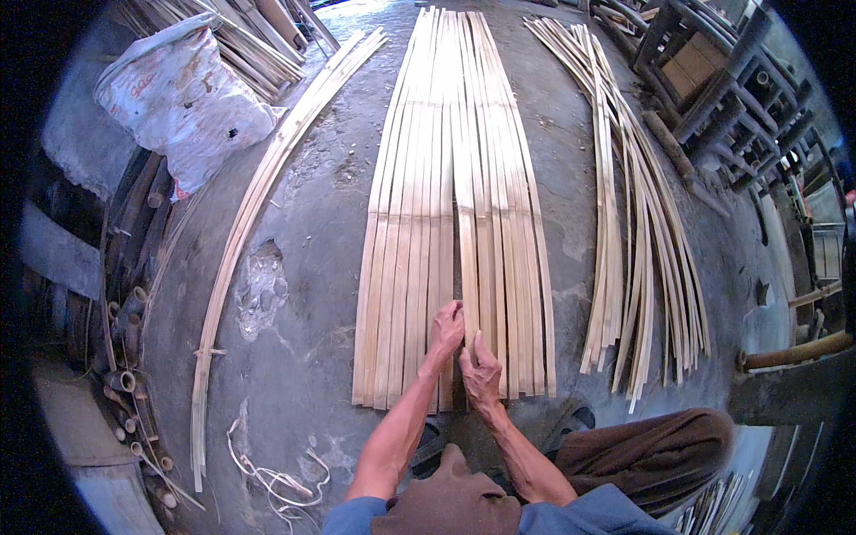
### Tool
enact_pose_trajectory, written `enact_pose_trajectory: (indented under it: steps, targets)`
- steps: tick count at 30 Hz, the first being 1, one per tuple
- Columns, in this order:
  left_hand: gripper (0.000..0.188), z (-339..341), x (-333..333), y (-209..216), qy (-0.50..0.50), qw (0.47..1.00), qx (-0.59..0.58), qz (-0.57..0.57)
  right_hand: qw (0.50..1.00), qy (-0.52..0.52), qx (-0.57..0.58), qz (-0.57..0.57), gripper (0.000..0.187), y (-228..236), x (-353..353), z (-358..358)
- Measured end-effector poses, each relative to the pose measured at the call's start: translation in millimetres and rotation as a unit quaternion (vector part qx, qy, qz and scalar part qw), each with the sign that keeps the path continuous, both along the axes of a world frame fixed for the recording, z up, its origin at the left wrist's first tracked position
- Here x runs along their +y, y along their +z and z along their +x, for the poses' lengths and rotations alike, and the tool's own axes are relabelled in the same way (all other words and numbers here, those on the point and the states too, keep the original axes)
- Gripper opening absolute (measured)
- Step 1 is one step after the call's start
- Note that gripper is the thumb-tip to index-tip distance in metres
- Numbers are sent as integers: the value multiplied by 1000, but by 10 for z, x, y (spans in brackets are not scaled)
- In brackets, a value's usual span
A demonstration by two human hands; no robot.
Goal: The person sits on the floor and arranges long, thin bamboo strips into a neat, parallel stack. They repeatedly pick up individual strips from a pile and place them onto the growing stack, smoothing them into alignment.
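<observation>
Long, pale split-bamboo strips (406,267) lie side by side on the floor in front of me, forming a wide mat-like row with a narrow dark gap near its middle. My left hand (448,328) is closed at that gap, its fingertips pinched together; whatever they hold is too small to make out. Slightly nearer to me, my right hand (481,373) is closed around the near part of one bamboo strip (470,267) bordering the gap on the right. The strip's near end is hidden by the hand.
Loose bamboo strips (655,241) are heaped on the right, and a thin bundle (241,218) curves along the left. A white sack (183,98) sits far left. Pale cord (281,481) lies near left on the concrete floor (312,259). A dark wooden frame (727,107) stands far right.
</observation>
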State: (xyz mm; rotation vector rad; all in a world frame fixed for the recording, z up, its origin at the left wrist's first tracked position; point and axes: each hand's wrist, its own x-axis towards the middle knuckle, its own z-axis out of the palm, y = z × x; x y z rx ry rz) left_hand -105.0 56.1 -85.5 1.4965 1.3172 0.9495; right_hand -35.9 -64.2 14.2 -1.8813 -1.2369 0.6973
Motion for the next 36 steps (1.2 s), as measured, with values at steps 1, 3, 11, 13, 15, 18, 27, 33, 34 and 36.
enact_pose_trajectory:
  steps: [1, 3, 11, 13, 15, 18, 27, 33, 34, 36]
  targets:
    - [31, -68, 25, -78, 18, 999, 22, 27, 1000, 8, 19, -18, 55, 4, 14, -52]
    - [33, 97, -71, 296, 6, 993, -26, -117, 996, -21, 35, -73, 55, 16, -45, 94]
    - [26, 124, -34, 857, 0, 1000, -25, -16, 996, -62, 56, -17, 54, 31, -68, -147]
    - [24, 167, -58, 902, -16, 998, -60, -20, 994, -75, 74, -2, 56, -2, -91, -170]
    - [23, 159, -11, 791, -34, 999, -31, -27, 993, -77, 87, 6, 58, 24, -89, -150]
    - [25, -13, 93, 338, -37, 998, -44, -23, 994, -48, 97, -24, 60, 174, -45, -254]
    - [24, 82, 68, 583, -76, 994, -72, 2, 997, -51, 44, -44, 58, -149, -106, -132]
    - [39, 65, -14, 581, -51, 979, 195, 12, 998, 13, 19, -66, 58, -161, -101, -64]
    - [43, 71, -74, 661, -37, 969, 242, 30, 998, 29, 25, -58, 59, -201, -99, -44]
    - [55, 129, -136, 492, -5, 947, 306, 101, 997, 51, 3, -53, 60, -281, -114, -5]
